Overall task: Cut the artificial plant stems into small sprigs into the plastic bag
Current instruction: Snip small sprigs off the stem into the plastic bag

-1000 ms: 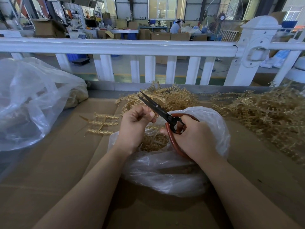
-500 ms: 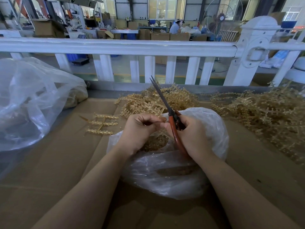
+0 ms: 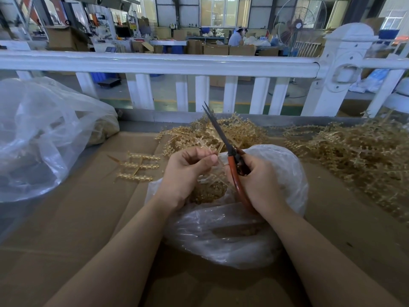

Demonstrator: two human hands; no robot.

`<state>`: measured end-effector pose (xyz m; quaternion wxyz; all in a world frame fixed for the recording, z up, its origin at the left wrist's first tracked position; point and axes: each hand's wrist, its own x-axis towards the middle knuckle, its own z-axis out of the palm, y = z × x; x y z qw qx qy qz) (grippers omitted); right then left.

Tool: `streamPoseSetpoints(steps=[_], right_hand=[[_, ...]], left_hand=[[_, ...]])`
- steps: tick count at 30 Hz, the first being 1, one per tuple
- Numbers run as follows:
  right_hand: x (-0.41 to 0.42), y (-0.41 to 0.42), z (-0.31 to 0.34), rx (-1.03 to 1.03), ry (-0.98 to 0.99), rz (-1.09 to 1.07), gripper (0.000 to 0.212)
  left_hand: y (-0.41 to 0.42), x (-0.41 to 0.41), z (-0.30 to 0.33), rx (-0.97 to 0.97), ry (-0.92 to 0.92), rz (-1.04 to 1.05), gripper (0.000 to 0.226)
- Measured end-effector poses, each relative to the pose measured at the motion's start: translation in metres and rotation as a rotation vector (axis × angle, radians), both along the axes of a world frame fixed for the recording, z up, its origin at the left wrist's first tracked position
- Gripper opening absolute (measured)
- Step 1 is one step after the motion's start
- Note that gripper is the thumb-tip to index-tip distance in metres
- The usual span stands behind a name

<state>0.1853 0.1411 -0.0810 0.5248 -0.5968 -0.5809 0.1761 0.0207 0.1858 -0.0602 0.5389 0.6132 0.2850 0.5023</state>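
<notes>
Right now the left hand pinches a stem over the plastic bag; the right hand grips closed scissors pointing to 11 o'clock. Cut sprigs could miss the bag's narrow mouth and scatter onto the worktop.

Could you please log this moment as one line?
left hand: pinches stem | right hand: grips scissors, nearly closed | over plastic bag
</notes>
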Motion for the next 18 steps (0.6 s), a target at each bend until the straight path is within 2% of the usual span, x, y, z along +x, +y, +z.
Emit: streamPoseSetpoints(steps=[2, 5, 7, 11, 15, 18], right_hand=[[0.0009, -0.0003, -0.0015, 0.0, -0.054, -0.056, 0.02], [0.0028, -0.0029, -0.0013, -0.004, -0.233, -0.136, 0.039], [0.0031, -0.0047, 0.0005, 0.005, -0.343, -0.152, 0.052], [0.002, -0.0066, 0.0034, 0.004, -0.411, -0.148, 0.069], [0.0022, -0.0068, 0.0041, 0.012, -0.491, -0.178, 0.069], [0.0029, -0.0068, 0.0047, 0.048, -0.575, -0.197, 0.066]], left_hand=[[0.0002, -0.0003, 0.0002, -0.028, -0.062, 0.034, 0.005], [0.0028, -0.0024, 0.001, -0.056, -0.149, 0.077, 0.015], [0.0039, -0.0034, 0.0006, -0.058, -0.159, 0.09, 0.01], [0.0035, -0.0052, 0.0024, -0.102, -0.204, 0.048, 0.001], [0.002, -0.0055, 0.0073, -0.108, -0.213, -0.003, 0.004], [0.0013, -0.0043, 0.0075, -0.125, -0.237, -0.01, 0.015]])
